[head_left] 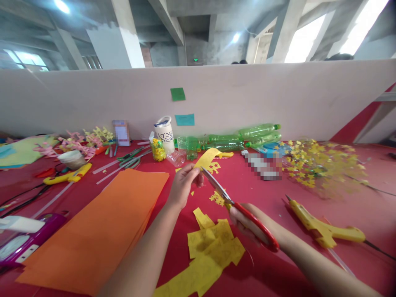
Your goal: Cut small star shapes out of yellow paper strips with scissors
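Pinched in the fingers of my left hand (185,183) is a strip of yellow paper (208,156), its far end curling up to the right. My right hand (247,220) grips a pair of red-handled scissors (216,183). The blades look nearly closed, with their tips at the paper beside my left fingertips. On the table under my hands lie small yellow paper stars (218,198) and a loose pile of yellow paper pieces (213,243). Part of the scissor handles is hidden by my right hand.
Orange paper sheets (102,222) lie left, a yellow glue gun (324,227) right, and another glue gun (69,175) far left. Green plastic bottles (260,134) and a white cup (165,136) stand along the partition (123,95). Star-covered stems (321,163) spread at right.
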Available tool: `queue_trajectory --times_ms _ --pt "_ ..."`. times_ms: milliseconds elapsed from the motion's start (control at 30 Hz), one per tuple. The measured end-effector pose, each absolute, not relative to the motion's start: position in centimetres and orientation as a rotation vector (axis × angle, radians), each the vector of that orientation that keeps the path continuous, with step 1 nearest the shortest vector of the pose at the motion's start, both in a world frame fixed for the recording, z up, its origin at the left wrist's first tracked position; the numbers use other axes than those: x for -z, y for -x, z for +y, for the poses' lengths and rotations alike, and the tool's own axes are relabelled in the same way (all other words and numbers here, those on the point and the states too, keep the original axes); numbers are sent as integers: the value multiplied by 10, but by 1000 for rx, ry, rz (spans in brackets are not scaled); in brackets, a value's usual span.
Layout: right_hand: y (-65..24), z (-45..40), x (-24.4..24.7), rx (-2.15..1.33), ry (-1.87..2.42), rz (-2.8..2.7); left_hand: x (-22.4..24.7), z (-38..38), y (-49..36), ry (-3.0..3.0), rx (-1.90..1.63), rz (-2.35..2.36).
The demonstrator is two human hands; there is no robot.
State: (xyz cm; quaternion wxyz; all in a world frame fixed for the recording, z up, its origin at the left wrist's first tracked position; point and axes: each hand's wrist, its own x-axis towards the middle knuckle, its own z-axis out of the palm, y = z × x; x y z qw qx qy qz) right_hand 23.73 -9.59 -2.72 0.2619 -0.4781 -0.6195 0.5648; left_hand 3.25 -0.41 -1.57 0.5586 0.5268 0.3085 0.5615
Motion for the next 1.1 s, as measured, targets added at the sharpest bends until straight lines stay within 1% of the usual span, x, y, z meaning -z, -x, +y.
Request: queue_trajectory --times_ms 267,533,1100 --pt "-237 -97 21 -1532 1250 -1717 16 -4 -32 -1245 -1312 757" --pt "-238 -97 24 -1516 1340 -1691 17 -2 -28 -1291 -1289 743" --pt "-241 -95 17 -1517 1363 -1773 16 2 -17 -1334 -1213 772"
